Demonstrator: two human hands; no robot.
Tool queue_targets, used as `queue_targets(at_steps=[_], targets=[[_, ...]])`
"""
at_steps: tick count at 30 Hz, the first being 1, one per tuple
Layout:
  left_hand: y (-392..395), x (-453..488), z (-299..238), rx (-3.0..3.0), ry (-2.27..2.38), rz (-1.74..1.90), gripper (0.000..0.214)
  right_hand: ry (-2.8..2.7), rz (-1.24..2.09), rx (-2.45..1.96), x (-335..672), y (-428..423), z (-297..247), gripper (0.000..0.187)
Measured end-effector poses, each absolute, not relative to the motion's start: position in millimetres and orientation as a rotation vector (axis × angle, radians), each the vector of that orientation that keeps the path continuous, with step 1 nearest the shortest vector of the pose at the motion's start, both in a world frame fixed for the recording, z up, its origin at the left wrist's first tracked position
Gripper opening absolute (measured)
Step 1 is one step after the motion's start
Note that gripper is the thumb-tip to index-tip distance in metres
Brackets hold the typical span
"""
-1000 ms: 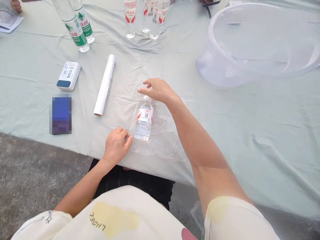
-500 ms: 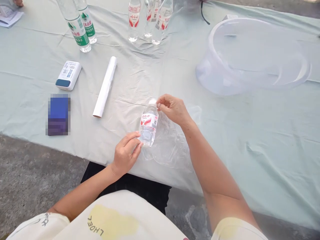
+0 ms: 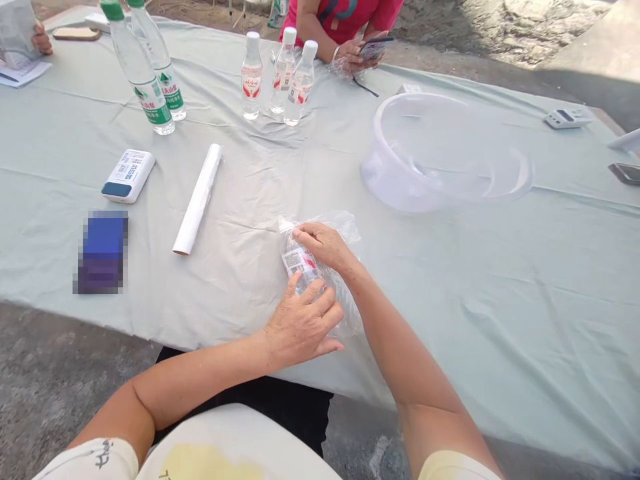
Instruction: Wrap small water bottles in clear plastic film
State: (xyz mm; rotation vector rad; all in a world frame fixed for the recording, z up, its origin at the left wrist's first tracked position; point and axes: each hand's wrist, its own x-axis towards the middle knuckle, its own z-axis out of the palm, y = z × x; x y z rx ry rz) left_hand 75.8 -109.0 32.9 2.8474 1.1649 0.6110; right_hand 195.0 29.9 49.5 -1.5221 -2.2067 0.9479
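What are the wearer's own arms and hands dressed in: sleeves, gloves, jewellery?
Both forearms are bare. The left hand and right hand show no gloves, rings or watch. Short sleeves show at the bottom edge: the left sleeve is cream with dark lettering, and the right sleeve looks plain pale yellow.

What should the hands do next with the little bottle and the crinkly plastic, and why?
Probably roll the small bottle a little to the right, into the loose clear film. The left hand lies over its lower end and the right hand grips its upper part. The film bunches up beside the bottle instead of lying tight, so a small roll would likely pull it snug.
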Motion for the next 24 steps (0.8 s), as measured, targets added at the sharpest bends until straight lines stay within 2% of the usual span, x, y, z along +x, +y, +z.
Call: queue_targets(at_steps=[4, 7, 8, 11, 14, 17, 20, 24], targets=[[-96, 96, 37, 2.974, 1.086, 0.414, 0.053, -2.229, 0.939, -1.691, 212, 34, 56, 0.046], [-88, 116, 33, 3.046, 1.072, 0.244, 0.060, -2.103, 0.671, -1.860, 230, 35, 65, 0.025], [-86, 123, 31, 3.052, 1.072, 0.192, 0.062, -2.040, 0.587, -1.876, 234, 34, 69, 0.024], [-76, 144, 28, 3.025, 1.059, 0.039, 0.061, -1.967, 0.550, -1.745, 237, 25, 79, 0.033], [-64, 163, 31, 3.047, 1.002, -0.121, 0.063, -2.178, 0.630, -1.574, 228, 15, 84, 0.031], [-59, 173, 33, 3.069, 0.935, -0.063, 0.072, -2.402, 0.503, -1.666, 221, 14, 83, 0.031], [-75, 167, 35, 3.007, 0.735, 0.072, 0.064, -2.371, 0.436, -1.856, 229, 20, 79, 0.037], [-110, 131, 42, 2.725, 0.147, 0.068, 0.038, -2.168, 0.540, -1.929, 254, 20, 76, 0.044]])
